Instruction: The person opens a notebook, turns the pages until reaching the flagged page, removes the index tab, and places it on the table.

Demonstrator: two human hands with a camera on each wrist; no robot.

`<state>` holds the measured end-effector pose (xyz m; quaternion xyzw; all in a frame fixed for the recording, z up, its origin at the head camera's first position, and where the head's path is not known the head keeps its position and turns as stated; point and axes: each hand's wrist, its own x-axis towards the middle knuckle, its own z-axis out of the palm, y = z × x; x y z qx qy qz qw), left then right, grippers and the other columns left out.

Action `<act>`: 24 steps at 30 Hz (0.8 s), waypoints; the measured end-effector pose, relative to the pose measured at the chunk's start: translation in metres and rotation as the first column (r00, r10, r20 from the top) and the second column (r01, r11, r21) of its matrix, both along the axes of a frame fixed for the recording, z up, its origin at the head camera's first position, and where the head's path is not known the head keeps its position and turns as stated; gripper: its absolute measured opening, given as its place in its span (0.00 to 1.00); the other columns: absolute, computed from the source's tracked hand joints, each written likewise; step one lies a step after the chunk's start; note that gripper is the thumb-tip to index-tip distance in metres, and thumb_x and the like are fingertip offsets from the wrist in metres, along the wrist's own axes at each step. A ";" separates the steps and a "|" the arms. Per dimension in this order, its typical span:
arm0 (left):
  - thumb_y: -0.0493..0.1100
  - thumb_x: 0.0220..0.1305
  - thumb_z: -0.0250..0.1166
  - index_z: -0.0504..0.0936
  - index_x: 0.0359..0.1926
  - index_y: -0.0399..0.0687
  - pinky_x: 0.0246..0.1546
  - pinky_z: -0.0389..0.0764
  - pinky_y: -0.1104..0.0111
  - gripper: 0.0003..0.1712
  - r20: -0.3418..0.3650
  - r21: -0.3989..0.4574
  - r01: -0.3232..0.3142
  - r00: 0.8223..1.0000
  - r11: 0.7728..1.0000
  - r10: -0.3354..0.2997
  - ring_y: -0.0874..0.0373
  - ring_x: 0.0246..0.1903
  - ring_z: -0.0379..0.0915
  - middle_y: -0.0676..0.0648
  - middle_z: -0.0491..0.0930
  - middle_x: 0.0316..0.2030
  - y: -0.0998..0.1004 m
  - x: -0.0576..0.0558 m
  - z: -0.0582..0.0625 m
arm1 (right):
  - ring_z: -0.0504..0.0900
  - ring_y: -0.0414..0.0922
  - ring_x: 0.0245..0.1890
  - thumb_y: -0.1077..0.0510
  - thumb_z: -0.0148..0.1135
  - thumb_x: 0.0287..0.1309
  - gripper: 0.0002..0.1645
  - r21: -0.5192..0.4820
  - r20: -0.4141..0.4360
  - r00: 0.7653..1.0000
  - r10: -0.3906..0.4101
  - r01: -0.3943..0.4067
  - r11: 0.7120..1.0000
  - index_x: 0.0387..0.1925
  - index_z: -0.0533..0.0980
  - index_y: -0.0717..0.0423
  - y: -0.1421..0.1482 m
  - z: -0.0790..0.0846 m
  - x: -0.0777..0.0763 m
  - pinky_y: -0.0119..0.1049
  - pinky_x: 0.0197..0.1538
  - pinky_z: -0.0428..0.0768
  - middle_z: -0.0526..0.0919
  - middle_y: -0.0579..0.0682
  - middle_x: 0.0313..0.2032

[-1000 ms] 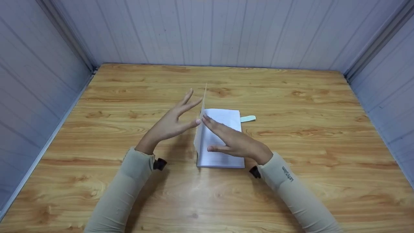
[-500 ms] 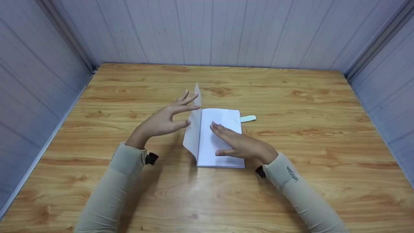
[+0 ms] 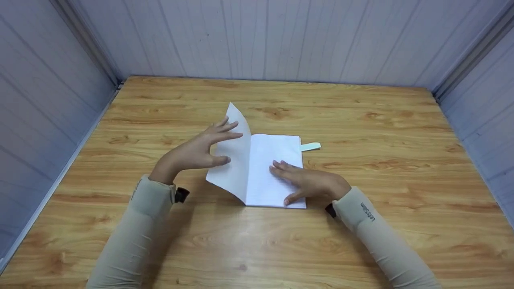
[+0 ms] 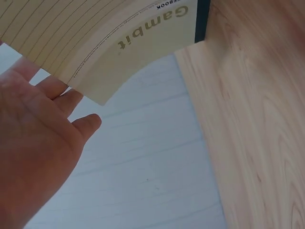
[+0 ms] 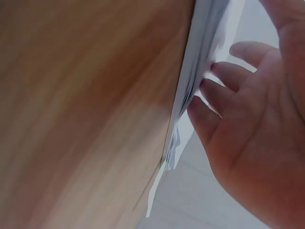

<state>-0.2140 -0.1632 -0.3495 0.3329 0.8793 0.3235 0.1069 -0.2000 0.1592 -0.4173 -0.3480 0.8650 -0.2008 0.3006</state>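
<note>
A notebook (image 3: 267, 172) lies on the wooden table, showing a white right-hand page. Its front cover (image 3: 233, 172) stands raised and bowed, slanting to the left, white inside. The left wrist view shows the cover's tan outer face (image 4: 119, 38), with dark lines, "Gambit" lettering and a dark spine. My left hand (image 3: 192, 150) is at the cover's free edge, fingers spread over its inner side; whether the fingertips touch is unclear. My right hand (image 3: 311, 182) rests on the lower right of the page, fingers extended, thumb near the bottom edge. Neither hand grips anything.
A pale green strip (image 3: 311, 146) sticks out of the notebook's right edge. Whitish panel walls (image 3: 281, 40) enclose the table (image 3: 381, 132) at the back and both sides. Each sleeved wrist carries a small black camera.
The cover has swung from nearly upright down toward the left. My left hand has moved left along with it. My right hand has left the cover and moved right, down onto the page.
</note>
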 end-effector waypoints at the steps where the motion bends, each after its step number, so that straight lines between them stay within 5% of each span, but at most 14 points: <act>1: 0.40 0.59 0.66 0.66 0.69 0.51 0.72 0.42 0.43 0.36 0.003 -0.022 -0.009 1.000 1.000 0.009 0.47 0.76 0.28 0.48 0.48 0.76 -0.002 0.001 0.000 | 0.32 0.44 0.76 0.42 0.66 0.53 0.59 0.000 0.010 1.000 -0.008 0.008 1.000 0.76 0.40 0.43 0.001 0.000 -0.001 0.47 0.76 0.44 0.33 0.42 0.76; 5: 0.44 0.57 0.70 0.63 0.71 0.54 0.71 0.40 0.41 0.42 0.027 -0.163 -0.052 0.998 0.985 0.057 0.44 0.75 0.24 0.46 0.43 0.76 -0.008 0.002 -0.005 | 0.30 0.42 0.76 0.44 0.66 0.53 0.58 -0.006 0.037 0.999 -0.018 0.018 1.000 0.76 0.41 0.42 0.007 -0.001 -0.008 0.46 0.76 0.43 0.32 0.40 0.76; 12: 0.54 0.52 0.73 0.52 0.75 0.59 0.70 0.31 0.39 0.54 0.118 -0.409 -0.057 0.986 0.911 0.115 0.41 0.74 0.19 0.44 0.34 0.77 -0.010 -0.003 -0.027 | 0.31 0.51 0.76 0.46 0.67 0.53 0.58 -0.044 0.019 0.999 0.049 -0.048 0.998 0.76 0.43 0.52 0.016 -0.005 -0.020 0.51 0.76 0.42 0.33 0.49 0.77; 24: 0.54 0.51 0.74 0.46 0.76 0.62 0.72 0.28 0.46 0.58 0.219 -0.513 -0.037 0.960 0.858 0.173 0.50 0.76 0.21 0.49 0.32 0.77 -0.002 -0.015 -0.052 | 0.31 0.51 0.76 0.44 0.67 0.52 0.58 -0.015 -0.021 1.000 -0.013 0.013 1.000 0.75 0.46 0.50 0.029 -0.004 -0.029 0.53 0.75 0.42 0.33 0.51 0.76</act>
